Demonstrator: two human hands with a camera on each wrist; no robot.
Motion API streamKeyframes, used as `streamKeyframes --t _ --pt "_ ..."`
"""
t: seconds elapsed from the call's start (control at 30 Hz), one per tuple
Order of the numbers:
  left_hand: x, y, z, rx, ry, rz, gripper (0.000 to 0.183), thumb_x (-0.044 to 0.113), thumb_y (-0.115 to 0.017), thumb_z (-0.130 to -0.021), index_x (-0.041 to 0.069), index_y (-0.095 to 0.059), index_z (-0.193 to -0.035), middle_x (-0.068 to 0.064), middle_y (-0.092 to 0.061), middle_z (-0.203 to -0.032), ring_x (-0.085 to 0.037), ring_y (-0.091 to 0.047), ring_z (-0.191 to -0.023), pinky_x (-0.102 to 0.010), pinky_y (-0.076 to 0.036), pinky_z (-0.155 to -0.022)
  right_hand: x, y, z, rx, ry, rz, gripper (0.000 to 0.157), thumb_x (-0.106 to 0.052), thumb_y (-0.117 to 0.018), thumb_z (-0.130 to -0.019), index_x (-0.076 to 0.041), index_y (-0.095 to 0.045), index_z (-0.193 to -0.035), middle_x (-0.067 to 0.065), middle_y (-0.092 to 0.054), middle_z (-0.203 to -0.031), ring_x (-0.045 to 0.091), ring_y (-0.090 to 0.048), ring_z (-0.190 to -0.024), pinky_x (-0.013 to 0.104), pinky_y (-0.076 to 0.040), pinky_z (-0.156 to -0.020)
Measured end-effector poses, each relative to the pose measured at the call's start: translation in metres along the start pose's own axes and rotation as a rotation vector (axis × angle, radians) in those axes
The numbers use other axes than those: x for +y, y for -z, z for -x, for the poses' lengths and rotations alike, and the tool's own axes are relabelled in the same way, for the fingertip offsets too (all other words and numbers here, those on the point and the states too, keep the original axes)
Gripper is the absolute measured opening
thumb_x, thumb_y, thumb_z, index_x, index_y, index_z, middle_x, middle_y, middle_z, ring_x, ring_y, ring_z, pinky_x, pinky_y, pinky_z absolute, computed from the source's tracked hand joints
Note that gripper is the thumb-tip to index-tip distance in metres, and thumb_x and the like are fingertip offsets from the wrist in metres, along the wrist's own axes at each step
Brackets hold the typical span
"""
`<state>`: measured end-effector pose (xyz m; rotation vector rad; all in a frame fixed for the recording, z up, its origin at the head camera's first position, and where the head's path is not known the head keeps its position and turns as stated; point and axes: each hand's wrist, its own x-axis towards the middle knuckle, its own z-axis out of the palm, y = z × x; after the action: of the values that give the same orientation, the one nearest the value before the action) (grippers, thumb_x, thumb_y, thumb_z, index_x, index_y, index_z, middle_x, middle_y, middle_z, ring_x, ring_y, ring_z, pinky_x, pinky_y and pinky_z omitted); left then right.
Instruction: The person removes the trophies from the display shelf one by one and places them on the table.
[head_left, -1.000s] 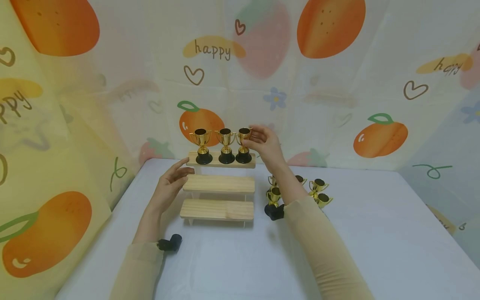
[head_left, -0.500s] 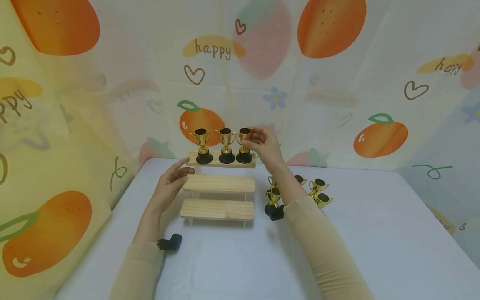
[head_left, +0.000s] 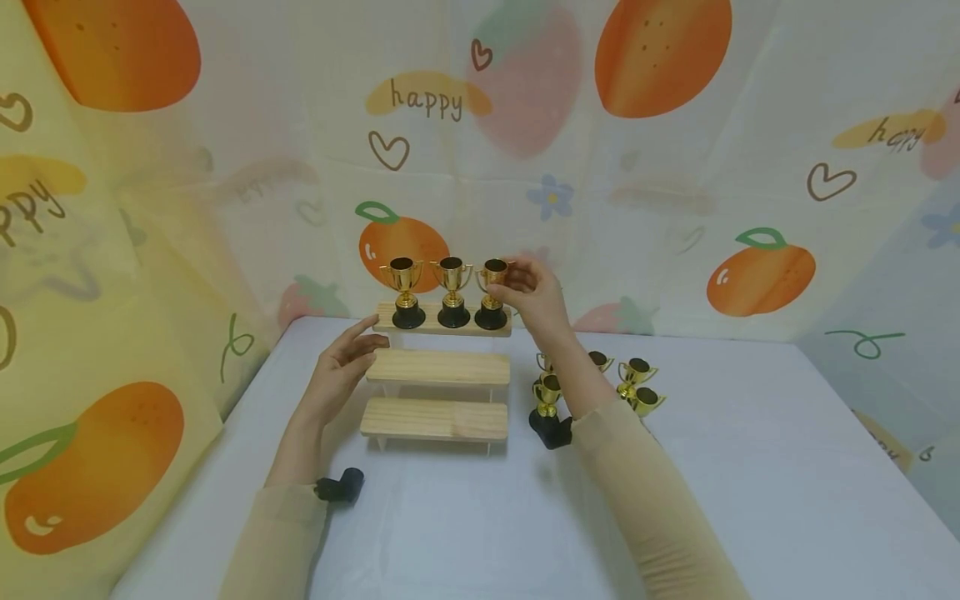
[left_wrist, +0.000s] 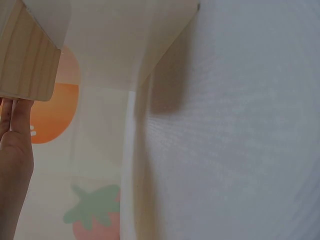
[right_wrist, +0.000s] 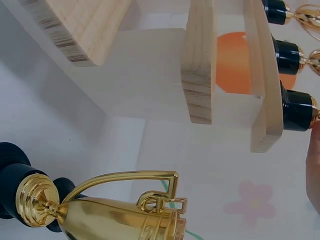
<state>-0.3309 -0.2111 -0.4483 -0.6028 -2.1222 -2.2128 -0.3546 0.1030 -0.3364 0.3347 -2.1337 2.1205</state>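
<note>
Three gold trophy cups with black bases stand upright in a row on the top board (head_left: 468, 328) of a three-tier wooden display stand. My right hand (head_left: 538, 302) holds the rightmost trophy (head_left: 491, 317) by its cup, thumb in front. That trophy's black base (right_wrist: 297, 111) sits on the board's end in the right wrist view. At the stand's left side, my left hand (head_left: 339, 382) has a fingertip at the top board's left end. In the left wrist view, its extended fingers (left_wrist: 20, 117) touch the end of a wooden board (left_wrist: 31, 60).
The middle board (head_left: 438, 367) and lower board (head_left: 435, 419) bear nothing. Several more trophies stand right of the stand, among them a near one (head_left: 548, 392), partly hidden by the right forearm. A printed cloth (head_left: 660, 208) hangs behind the white table (head_left: 450, 533).
The right hand has shifted the rightmost trophy slightly to the right, widening its gap from the middle one. My left hand stays in place.
</note>
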Motion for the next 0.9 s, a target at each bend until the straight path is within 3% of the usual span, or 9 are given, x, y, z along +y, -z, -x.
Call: streamKeyframes --t 0.47,0.9 --pt "0.0 0.0 0.001 -0.002 -0.009 0.008 0.055 0.005 -0.051 -0.101 0.017 -0.037 -0.153 0.011 -0.064 -0.118 -0.004 -0.055 -0.118 -0.012 -0.042 -0.099 -0.003 0.012 0.024 0.027 0.047 0.045 0.044 -0.009 -0.075 -0.086 -0.011 -0.06 -0.128 -0.012 -0.065 -0.098 0.006 -0.064 -0.097 0.022 -0.053 -0.088" --pt "-0.001 0.0 0.0 0.014 0.005 -0.003 0.055 0.007 -0.052 -0.101 0.018 -0.038 -0.153 0.013 -0.065 -0.117 -0.002 -0.055 -0.117 -0.011 -0.043 -0.098 -0.006 0.031 0.056 0.048 0.059 0.03 0.035 -0.009 -0.077 -0.084 -0.012 -0.064 -0.117 -0.012 -0.066 -0.096 0.007 -0.063 -0.098 0.019 -0.053 -0.09"
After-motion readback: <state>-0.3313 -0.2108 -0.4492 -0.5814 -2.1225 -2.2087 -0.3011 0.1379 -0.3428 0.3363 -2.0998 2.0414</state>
